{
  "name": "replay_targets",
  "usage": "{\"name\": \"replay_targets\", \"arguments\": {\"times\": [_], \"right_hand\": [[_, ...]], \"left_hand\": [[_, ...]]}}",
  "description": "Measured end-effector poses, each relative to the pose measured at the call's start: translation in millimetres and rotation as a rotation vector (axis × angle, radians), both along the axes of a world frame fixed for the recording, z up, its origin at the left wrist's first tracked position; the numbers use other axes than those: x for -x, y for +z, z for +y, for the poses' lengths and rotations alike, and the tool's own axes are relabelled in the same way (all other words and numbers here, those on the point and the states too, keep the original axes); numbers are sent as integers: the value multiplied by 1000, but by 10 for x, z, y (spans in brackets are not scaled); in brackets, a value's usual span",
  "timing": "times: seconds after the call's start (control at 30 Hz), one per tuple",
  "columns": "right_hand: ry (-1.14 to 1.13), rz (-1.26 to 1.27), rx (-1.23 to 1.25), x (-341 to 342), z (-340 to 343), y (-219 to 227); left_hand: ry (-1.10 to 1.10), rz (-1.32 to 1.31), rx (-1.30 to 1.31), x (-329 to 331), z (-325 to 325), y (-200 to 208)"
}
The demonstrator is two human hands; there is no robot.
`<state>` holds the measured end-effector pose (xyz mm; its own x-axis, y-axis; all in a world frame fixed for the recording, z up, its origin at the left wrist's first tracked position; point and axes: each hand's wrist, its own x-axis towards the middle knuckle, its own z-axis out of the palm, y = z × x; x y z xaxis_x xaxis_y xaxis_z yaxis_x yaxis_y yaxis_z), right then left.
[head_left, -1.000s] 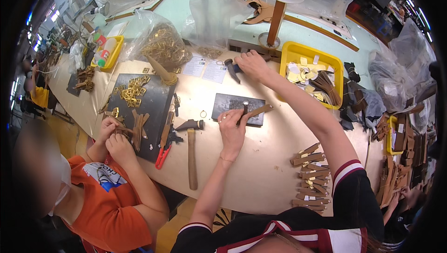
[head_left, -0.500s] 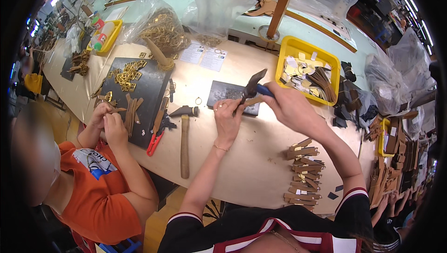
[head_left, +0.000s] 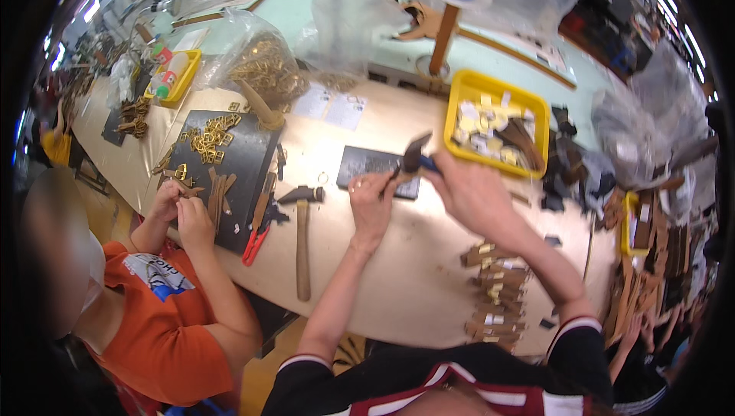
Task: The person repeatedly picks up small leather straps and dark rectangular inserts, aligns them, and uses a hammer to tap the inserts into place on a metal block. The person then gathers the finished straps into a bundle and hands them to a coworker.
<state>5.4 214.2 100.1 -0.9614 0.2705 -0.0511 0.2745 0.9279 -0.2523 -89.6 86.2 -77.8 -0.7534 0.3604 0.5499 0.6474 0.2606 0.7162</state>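
Hammer (head_left: 414, 154) over the right end of the black slab (head_left: 360, 168) on the worktop (head_left: 406, 278); I read its head slanting upper right to lower left, blue handle (head_left: 429, 164) running right. Right hand (head_left: 476, 192): grip clamped on handle, forearm angling from lower right. Left hand (head_left: 371, 198): fingers pinching a dark rod (head_left: 396, 174), forearm slanting up from below.

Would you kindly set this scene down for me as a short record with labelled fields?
Left hand: grips a slim dark tool at the black slab
Right hand: grips a blue-handled hammer, its head near that tool; contact unclear
Lying to the left: wooden-handled hammer, red-handled snips
Yellow tray: pale pieces, brown strips
Near right: row of tagged brown strips
Co-worker's hands: beside a dark board bearing gold buckles
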Motion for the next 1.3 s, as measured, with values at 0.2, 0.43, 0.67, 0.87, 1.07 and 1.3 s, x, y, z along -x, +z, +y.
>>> {"name": "replay_targets", "arguments": {"times": [0.2,0.43,0.67,0.87,1.07,1.3], "right_hand": [[-44,491,182,472,402,-23],[-42,210,141,1011,553,-1289],[339,266,507,522,531,-1101],[363,341,613,463,261,-1185],[-198,357,1463,635,331,-1471],[-137,475,774,806,592,-1287]], "left_hand": [[21,-58,-40,-42,-35,-17],[-6,-162,-72,-47,-60,14],[57,-206,-20,-40,-41,-38],[16,-68,56,-43,-59,2],[47,-57,105,-54,-74,43],[-7,-155,155,-93,-165,107]]}}
